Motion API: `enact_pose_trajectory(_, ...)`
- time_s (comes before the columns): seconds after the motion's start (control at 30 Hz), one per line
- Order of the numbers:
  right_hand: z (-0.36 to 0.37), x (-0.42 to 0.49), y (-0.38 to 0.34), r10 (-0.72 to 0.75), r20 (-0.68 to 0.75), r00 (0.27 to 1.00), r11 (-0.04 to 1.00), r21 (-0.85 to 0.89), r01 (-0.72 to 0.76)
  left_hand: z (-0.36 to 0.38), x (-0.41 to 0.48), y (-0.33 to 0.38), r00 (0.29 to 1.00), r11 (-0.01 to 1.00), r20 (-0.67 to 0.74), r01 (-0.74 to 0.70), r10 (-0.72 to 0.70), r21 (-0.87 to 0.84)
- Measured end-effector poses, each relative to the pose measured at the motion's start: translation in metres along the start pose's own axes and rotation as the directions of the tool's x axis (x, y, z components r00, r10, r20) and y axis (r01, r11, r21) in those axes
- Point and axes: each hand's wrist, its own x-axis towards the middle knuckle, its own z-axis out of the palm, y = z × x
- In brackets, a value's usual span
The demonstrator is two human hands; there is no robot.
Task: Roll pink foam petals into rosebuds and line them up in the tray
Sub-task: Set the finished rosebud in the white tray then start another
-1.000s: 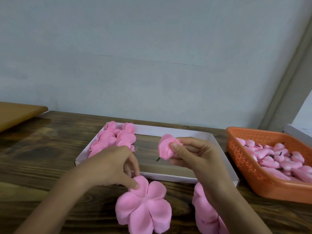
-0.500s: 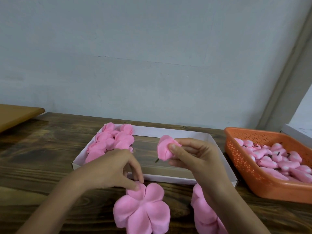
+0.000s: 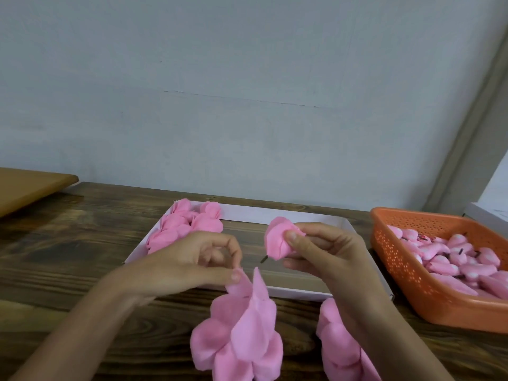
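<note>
Pink foam petals [image 3: 242, 336] are hanging pinched in the left hand [image 3: 187, 265] at the tray's [image 3: 275, 215] near edge while the right hand [image 3: 330, 254] is gripping a rosebud [image 3: 277, 240] over it, risking unrolling if that grip slackens.

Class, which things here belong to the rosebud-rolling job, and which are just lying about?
Job: pink foam petal sheet pinched by left hand; rolled pink foam rosebud in right hand; white tray; finished pink rosebuds inside; orange plastic basket of stemmed pink buds, probably.
Lying about: flat brown board; white box edge.
</note>
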Motion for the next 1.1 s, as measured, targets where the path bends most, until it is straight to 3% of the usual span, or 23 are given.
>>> enact_pose_trajectory(0.07,-0.002,0.001,-0.002,0.002,-0.027,1.000,1.000,0.021,-0.002,0.005,0.001,-0.002,0.999,0.975,-0.021,0.039,-0.045,-0.220)
enact_pose_trajectory(0.17,-0.005,0.003,-0.003,-0.023,-0.059,0.998,0.998,0.052,0.026,0.017,0.011,-0.004,0.992,0.830,-0.080,0.035,-0.095,-0.556)
enact_pose_trajectory(0.27,-0.007,0.003,-0.004,-0.055,-0.100,0.993,0.993,0.094,0.065,0.028,0.023,-0.004,0.981,0.705,-0.140,-0.004,-0.136,-0.710)
enact_pose_trajectory(0.47,-0.011,0.007,0.000,-0.119,-0.153,0.981,0.990,0.053,0.129,0.031,0.051,-0.002,0.874,0.760,-0.307,0.102,-0.377,-0.642)
enact_pose_trajectory(0.67,-0.009,0.008,0.013,-0.121,-0.152,0.981,0.993,-0.009,0.121,0.037,0.065,-0.010,0.809,0.780,-0.420,0.074,-0.412,-0.622)
enact_pose_trajectory(1.1,-0.005,0.011,0.031,-0.196,-0.096,0.976,0.977,-0.105,0.185,0.054,0.060,-0.020,0.825,0.797,-0.432,0.035,-0.363,-0.603)
